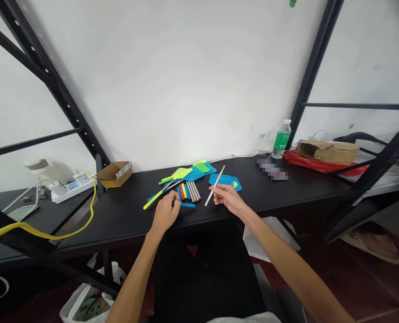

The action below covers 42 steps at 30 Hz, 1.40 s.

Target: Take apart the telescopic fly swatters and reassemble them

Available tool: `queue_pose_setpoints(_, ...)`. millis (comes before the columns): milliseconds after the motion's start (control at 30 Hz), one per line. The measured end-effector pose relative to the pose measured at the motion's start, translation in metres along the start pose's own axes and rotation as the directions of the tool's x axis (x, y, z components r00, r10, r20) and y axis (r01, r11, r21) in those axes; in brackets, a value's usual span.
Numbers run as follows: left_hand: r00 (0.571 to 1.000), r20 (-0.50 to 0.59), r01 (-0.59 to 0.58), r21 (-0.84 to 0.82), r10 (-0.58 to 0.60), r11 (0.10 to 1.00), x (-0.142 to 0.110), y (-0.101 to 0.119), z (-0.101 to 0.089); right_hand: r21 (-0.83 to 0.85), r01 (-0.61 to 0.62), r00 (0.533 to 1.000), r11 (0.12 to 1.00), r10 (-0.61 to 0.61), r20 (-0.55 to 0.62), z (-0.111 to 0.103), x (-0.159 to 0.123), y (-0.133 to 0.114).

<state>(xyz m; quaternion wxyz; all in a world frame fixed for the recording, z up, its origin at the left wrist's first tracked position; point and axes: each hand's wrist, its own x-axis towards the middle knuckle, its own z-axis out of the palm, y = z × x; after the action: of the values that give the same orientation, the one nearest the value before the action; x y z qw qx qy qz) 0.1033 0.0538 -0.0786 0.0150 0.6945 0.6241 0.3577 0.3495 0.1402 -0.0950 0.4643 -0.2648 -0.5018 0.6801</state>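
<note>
My right hand (225, 196) grips a thin silver metal rod (219, 177), tilted up and away over the table. My left hand (167, 210) is closed at the table, its fingers curled on a blue handle (188, 205) whose end sticks out to the right. Beyond it lie a row of grey metal tubes (194, 192) and short coloured handles (184, 191). Fly swatters with yellow-green (181, 173) and blue mesh heads (195, 174) lie behind these. One has a long yellow handle (153, 200). Loose blue swatter heads (219, 180) rest just past my right hand.
An open cardboard box (114, 175) sits at the table's left. A water bottle (281, 140) and a pixelated object (272, 170) are at right. A yellow cable (92, 204) hangs by a power strip (72, 189). Black metal posts (312, 74) flank the table (125, 215).
</note>
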Motion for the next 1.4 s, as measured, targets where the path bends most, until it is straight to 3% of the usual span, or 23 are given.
queue_pose_setpoints(233,0.983,0.147,-0.1,-0.067,0.109,0.993,0.0,-0.0028,0.0007,0.004,-0.01,1.0,1.0,0.01,0.012,0.0022,-0.0011,-0.0011)
queue_pose_setpoints(500,0.944,0.278,-0.219,0.116,0.18,0.969,-0.0042,0.0041,0.0026,0.049,0.017,1.0,0.999,-0.017,-0.005,0.0013,-0.0005,0.0004)
queue_pose_setpoints(800,0.963,0.24,-0.154,0.11,0.124,0.982,-0.0045,0.0069,0.0012,0.058,0.02,1.0,0.998,-0.02,0.001,-0.0004,0.0014,0.0038)
queue_pose_setpoints(1400,0.963,0.226,-0.178,0.121,0.148,0.977,-0.0043,0.0002,0.0042,0.091,0.03,1.0,0.995,-0.03,-0.01,-0.0022,0.0017,0.0045)
